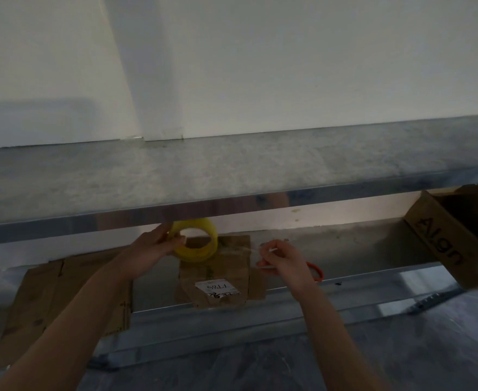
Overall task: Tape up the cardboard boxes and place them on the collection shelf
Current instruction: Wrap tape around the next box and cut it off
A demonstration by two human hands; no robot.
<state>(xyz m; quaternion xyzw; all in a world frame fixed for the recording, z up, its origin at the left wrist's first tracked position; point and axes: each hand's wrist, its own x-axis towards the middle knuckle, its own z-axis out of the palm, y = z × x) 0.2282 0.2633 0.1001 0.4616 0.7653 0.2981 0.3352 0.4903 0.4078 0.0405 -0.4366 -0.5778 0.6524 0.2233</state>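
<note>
one head-worn wide view looks forward and slightly down, close to the metal shelf [232, 165].

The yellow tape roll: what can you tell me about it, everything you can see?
The tape roll is a wide ring of glossy, translucent yellow tape with an open core, its hole facing the camera. The left hand grips its left side. A clear strip runs rightward to the right hand, which pinches its end. The roll is held over a small cardboard box, just below a metal shelf edge.
</note>
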